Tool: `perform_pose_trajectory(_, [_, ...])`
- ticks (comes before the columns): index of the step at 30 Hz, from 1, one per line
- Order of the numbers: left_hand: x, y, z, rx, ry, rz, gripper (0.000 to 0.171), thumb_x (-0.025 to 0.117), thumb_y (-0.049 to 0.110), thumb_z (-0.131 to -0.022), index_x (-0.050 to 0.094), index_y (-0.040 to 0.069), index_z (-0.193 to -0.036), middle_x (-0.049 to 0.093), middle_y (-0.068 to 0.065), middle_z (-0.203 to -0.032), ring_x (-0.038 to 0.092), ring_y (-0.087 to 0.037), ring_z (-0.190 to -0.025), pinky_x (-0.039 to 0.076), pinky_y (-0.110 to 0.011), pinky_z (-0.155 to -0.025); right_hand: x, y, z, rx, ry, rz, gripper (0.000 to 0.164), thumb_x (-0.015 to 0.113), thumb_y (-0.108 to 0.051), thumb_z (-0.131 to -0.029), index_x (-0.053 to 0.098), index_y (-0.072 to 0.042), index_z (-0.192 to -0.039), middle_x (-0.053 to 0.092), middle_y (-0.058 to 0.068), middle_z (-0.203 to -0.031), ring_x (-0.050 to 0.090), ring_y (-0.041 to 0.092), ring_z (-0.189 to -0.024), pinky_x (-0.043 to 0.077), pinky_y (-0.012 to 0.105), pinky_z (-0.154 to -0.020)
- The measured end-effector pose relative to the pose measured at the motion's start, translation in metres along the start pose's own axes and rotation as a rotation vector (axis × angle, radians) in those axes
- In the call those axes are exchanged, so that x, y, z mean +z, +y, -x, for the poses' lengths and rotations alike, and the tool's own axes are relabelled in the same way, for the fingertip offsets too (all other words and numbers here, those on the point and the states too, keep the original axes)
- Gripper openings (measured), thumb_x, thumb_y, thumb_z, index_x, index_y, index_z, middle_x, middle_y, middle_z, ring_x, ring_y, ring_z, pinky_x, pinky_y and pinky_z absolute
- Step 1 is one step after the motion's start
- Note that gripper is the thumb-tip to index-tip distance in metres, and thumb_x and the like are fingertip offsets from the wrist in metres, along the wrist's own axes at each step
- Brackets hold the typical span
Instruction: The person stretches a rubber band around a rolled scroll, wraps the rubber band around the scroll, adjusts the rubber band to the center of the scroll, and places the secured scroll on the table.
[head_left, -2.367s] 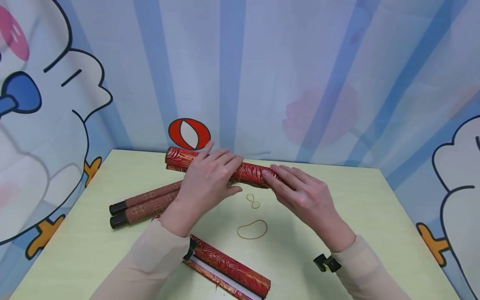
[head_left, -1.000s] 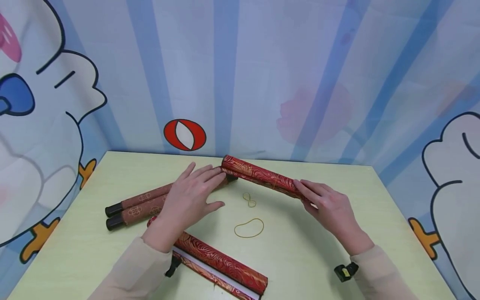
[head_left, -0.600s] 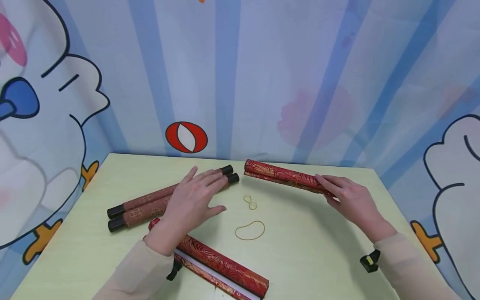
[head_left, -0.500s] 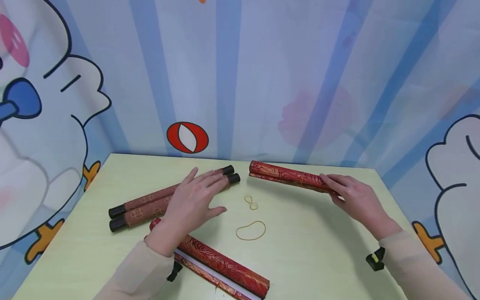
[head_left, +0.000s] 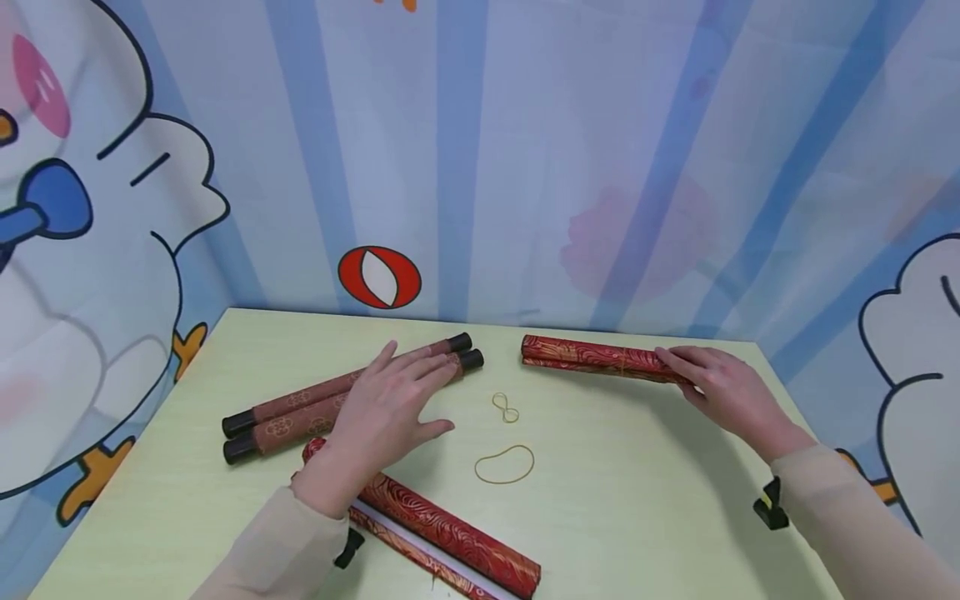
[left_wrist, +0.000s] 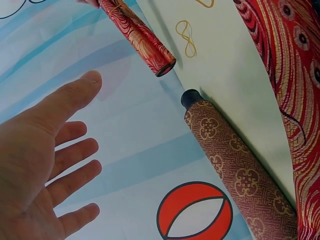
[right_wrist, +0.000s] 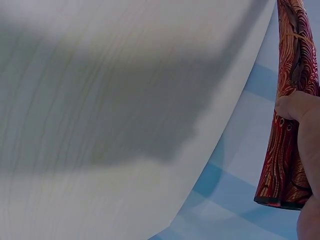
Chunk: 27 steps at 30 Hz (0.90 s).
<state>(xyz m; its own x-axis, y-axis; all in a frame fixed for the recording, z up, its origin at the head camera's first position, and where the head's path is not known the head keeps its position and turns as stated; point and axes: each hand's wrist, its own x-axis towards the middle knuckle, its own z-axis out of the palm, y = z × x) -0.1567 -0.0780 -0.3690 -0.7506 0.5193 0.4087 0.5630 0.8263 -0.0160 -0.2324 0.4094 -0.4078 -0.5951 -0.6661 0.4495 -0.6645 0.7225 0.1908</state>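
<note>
At the back right of the table, my right hand (head_left: pixel 731 392) grips one end of a rolled red-and-gold scroll (head_left: pixel 588 357). A thin rubber band (right_wrist: pixel 299 36) circles that roll, and the right wrist view shows the thumb pressed along its side. My left hand (head_left: pixel 390 408) is spread over two brown patterned scrolls (head_left: pixel 281 427) with black end knobs, covering their middle. In the left wrist view its fingers are apart with nothing between them. Below the left wrist lies another red scroll (head_left: pixel 457 529), partly unrolled with a white strip showing; the forearm hides part of it.
Two loose rubber bands lie mid-table: a twisted one (head_left: pixel 506 408) behind and an oval one (head_left: pixel 504 464) nearer. A printed cloth backdrop (head_left: pixel 510 167) rises right behind the table's (head_left: pixel 622 500) back edge.
Both hands were on the banded red scroll; the left let go and drew back over the brown scrolls. My right hand has carried the roll rightward, and it now lies more level.
</note>
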Motion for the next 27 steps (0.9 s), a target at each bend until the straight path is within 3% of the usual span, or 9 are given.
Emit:
perform_pose_trajectory(10, [0.001,-0.003,0.005,-0.005,-0.003,0.014,0.073,0.095,0.045,-0.079,0.071,0.012,-0.140,0.070,-0.007,-0.142,0.063,-0.029,-0.136,0.040,-0.060,-0.121,0.018,0.021,-0.007,0.014,-0.056,-0.012,0.061,0.087,0.009,-0.078,0.070,0.001,-0.136,0.073,0.024,-0.121,0.071,0.047,-0.102,0.061,0.060,-0.079])
perform_pose_trajectory(20, [0.000,-0.004,0.007,-0.041,-0.049,-0.010,0.073,0.092,0.049,-0.082,0.071,0.013,-0.142,0.069,-0.007,-0.144,0.060,-0.030,-0.139,0.036,-0.059,-0.124,0.034,0.028,-0.008,0.152,-0.207,-0.047,0.050,0.076,0.006,-0.092,0.066,0.001,-0.141,0.070,0.028,-0.127,0.068,0.050,-0.114,0.058,0.064,-0.091])
perform_pose_trajectory(27, [-0.002,-0.004,0.009,-0.058,-0.082,-0.013,0.073,0.091,0.050,-0.083,0.070,0.014,-0.143,0.068,-0.007,-0.146,0.058,-0.030,-0.141,0.035,-0.058,-0.125,0.046,0.030,-0.009,0.233,-0.322,-0.053,0.053,0.073,0.004,-0.096,0.061,0.000,-0.148,0.067,0.030,-0.133,0.065,0.052,-0.120,0.056,0.065,-0.095])
